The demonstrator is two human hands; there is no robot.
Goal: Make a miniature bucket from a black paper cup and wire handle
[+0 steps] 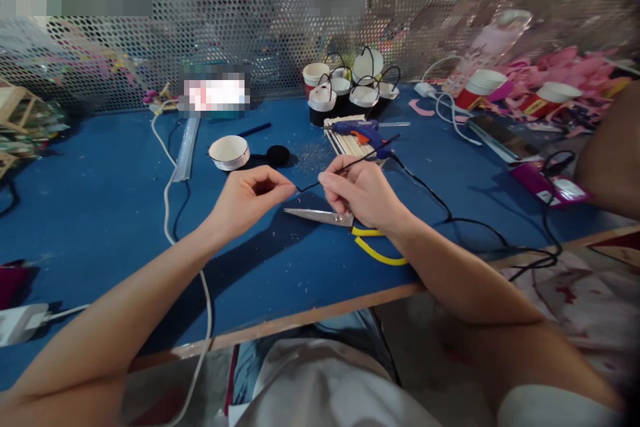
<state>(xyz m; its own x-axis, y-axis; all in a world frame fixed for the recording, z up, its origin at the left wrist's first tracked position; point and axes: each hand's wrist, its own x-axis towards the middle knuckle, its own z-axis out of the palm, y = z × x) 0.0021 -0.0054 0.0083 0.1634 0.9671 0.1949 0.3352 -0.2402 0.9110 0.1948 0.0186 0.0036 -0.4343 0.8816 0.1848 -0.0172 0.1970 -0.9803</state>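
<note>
My left hand [253,197] pinches one end of a thin black stem [369,155] between thumb and fingertips. The stem has a small bend near those fingertips. Its longer part passes through my right hand [359,190], whose thumb and fingers are closed on it, and its free end points up and to the right. Scissors with yellow handles [383,257] lie under and beside my right hand, blades toward the left. Behind my hands stand a short white paper cup piece [229,152] and a round black piece [278,155].
A blue glue gun [357,128] rests on pale sticks [336,140], its black cord running right. Several cups with black loops [364,97] stand behind. A white cable [167,203] crosses the left side. A phone [503,139] and pink scraps [570,77] are at right.
</note>
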